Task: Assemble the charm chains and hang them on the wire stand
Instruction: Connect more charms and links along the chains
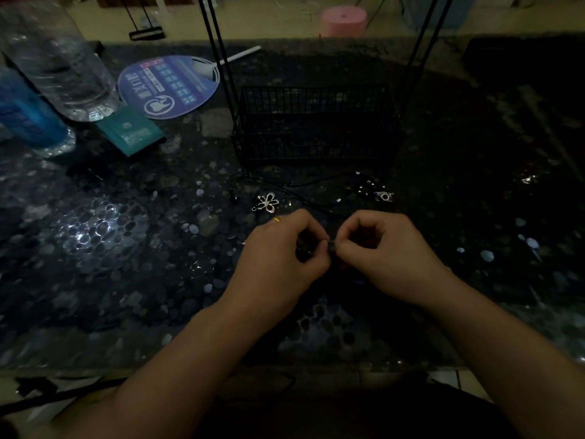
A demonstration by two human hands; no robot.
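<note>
**Two hands pinch a tiny piece over a dark desk**

At the far left of the dim, pebble-patterned desk (pixel 104 236) stands a blue bottle (pixel 25 112), with a clear plastic bottle (pixel 60 61) just beside it. Next come a teal packet (pixel 131 129) and a round paper fan (pixel 171 85) printed in purple and blue. In the middle, a black wire stand (pixel 313 125) with a basket base rises out of view. In front of it lie a thin black cord (pixel 304 183), a silver flower charm (pixel 268 202) and, further right, a silver camera charm (pixel 384 196) among small silver bits. Nearest the viewer, the left hand (pixel 278 258), wearing a yellow ring (pixel 276 219), and the right hand (pixel 383 251) meet fingertip to fingertip, their fingers curled and pinching a small dark piece (pixel 331 247) between them; it is too dark to tell what it is.
</note>
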